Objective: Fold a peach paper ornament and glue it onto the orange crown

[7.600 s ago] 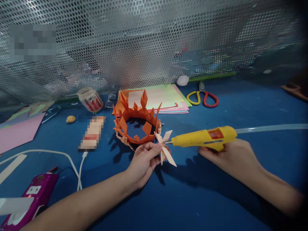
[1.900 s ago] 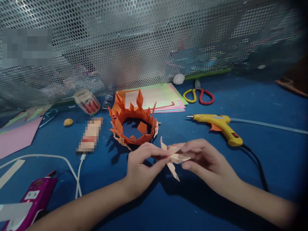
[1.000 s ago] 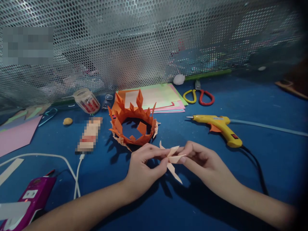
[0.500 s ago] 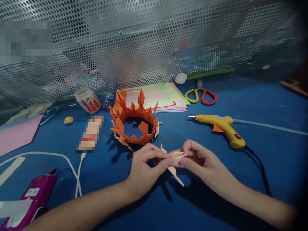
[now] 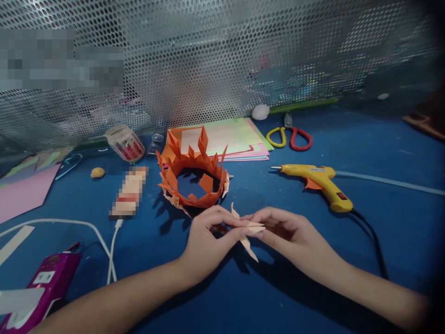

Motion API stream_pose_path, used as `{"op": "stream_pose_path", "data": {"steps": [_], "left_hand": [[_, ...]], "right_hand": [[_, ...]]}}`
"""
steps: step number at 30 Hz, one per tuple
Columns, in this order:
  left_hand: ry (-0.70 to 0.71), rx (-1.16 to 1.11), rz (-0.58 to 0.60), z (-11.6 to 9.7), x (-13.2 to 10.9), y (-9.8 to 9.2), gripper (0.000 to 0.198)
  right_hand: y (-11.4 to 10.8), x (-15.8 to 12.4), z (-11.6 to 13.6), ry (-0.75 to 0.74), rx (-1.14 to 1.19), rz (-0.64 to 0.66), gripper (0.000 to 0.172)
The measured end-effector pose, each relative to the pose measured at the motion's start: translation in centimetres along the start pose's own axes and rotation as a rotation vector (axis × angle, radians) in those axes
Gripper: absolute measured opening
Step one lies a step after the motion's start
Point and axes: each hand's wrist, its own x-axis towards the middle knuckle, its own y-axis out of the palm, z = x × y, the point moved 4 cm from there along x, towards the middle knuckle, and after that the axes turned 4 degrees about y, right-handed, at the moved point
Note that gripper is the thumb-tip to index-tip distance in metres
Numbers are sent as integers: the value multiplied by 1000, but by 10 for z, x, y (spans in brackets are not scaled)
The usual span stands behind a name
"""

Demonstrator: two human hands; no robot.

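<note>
Between my two hands is a folded piece of pale peach paper [image 5: 249,249], with thin pointed ends sticking out above and below the fingers. My left hand [image 5: 212,236] pinches it between thumb and fingers from the left. From the right, my right hand [image 5: 295,236] is closed on its other side, thumb and fingertips at the paper's point. Just beyond my left hand, an orange folded-paper crown [image 5: 205,198] stands on the blue table, its spikes upward, with some peach paper pieces on its outside.
A yellow glue gun [image 5: 316,174] lies at the right with its cord trailing. Scissors [image 5: 301,139] and stacked coloured paper [image 5: 222,134] lie at the back. A jar [image 5: 127,141] stands back left; a purple power strip [image 5: 52,283] is front left. Perforated metal sheet [image 5: 215,60] rises behind.
My right fingers have flattened and straightened somewhat around the peach paper. The paper's lower tip has shifted up and left. The view has moved slightly.
</note>
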Motion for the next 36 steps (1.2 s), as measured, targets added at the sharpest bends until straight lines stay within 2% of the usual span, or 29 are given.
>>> {"op": "stream_pose_path", "data": {"steps": [7,17,27,31,36], "left_hand": [[5,12,10,-2,0,0,3],[272,187,15,-14,-4,-1,12],[533,353,15,-24,-10,1,5],[539,395,35,-25,-11,2,7],[462,357,36,-23,-10,2,5]], "right_hand": [[0,-3,-1,-55,-29,-15,14],[6,-6,4,-26,-71,32,20],[8,-7,5,-47,-23,45,16],[8,-9,3,-58,-18,55,15],[7,-11,1,-70,-25,63,10]]}}
